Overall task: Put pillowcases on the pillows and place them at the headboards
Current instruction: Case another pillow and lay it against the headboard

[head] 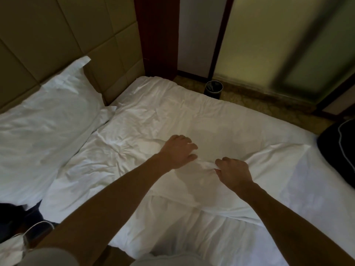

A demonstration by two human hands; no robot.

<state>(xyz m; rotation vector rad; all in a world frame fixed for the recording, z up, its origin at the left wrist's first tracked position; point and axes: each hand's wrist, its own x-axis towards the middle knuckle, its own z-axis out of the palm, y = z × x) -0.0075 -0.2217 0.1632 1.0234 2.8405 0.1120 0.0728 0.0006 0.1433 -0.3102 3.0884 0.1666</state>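
A white pillowcase [269, 166] lies flat and wrinkled across the middle of the white bed [163, 104]. My left hand [177, 152] and my right hand [233, 172] sit close together on it, each with curled fingers pinching a bunched fold of its cloth. A white pillow [48, 121] in its case leans against the padded beige headboard [57, 35] at the left.
A small dark bin [213, 89] stands on the floor beyond the bed's far edge. A dark cushion with light piping [338, 150] lies at the right edge. A dark wooden post [157, 35] and frosted glass panels [269, 45] rise behind. Dark items sit at lower left.
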